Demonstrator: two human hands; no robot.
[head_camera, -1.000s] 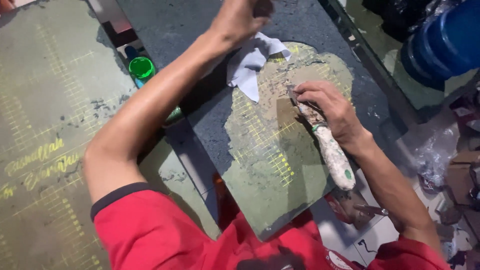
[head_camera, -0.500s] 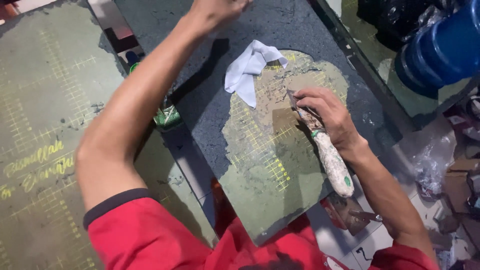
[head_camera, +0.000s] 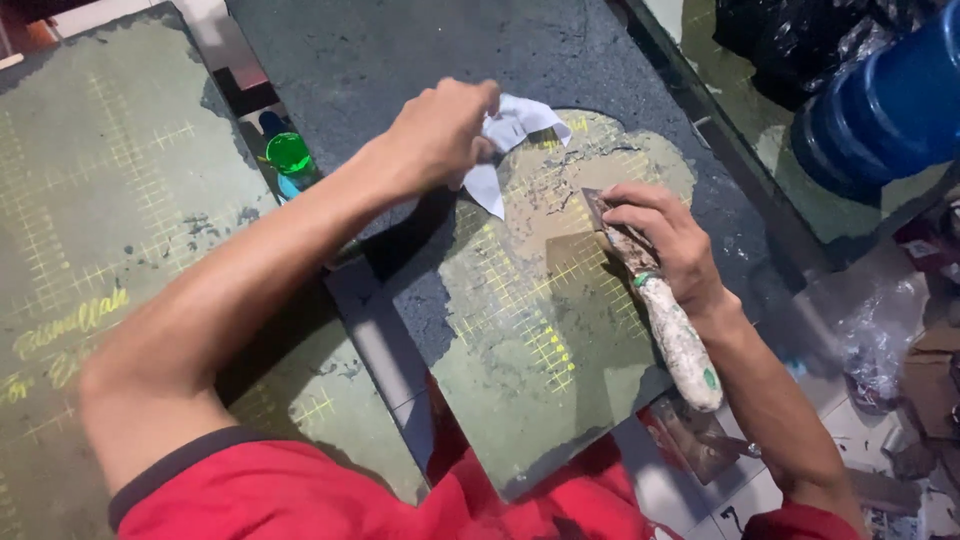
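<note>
A dark grey-coated slab (head_camera: 400, 60) lies in front of me, with a scraped olive patch (head_camera: 530, 310) showing yellow grid lines. My left hand (head_camera: 440, 130) grips a crumpled white cloth (head_camera: 505, 150) at the upper edge of that patch. My right hand (head_camera: 670, 240) holds a paint-stained scraper (head_camera: 660, 300) by the neck, its blade pressed flat on the patch and its pale handle pointing toward me.
A second olive slab (head_camera: 110, 200) with yellow grid lines lies to the left. A green-capped bottle (head_camera: 288, 158) sits in the gap between the slabs. Blue drums (head_camera: 880, 110) and black plastic bags (head_camera: 790, 40) stand at the upper right; crumpled plastic and scraps litter the floor at right.
My left hand came back from the slab's far edge and closed on the white cloth. The scraper has shifted only slightly on the patch.
</note>
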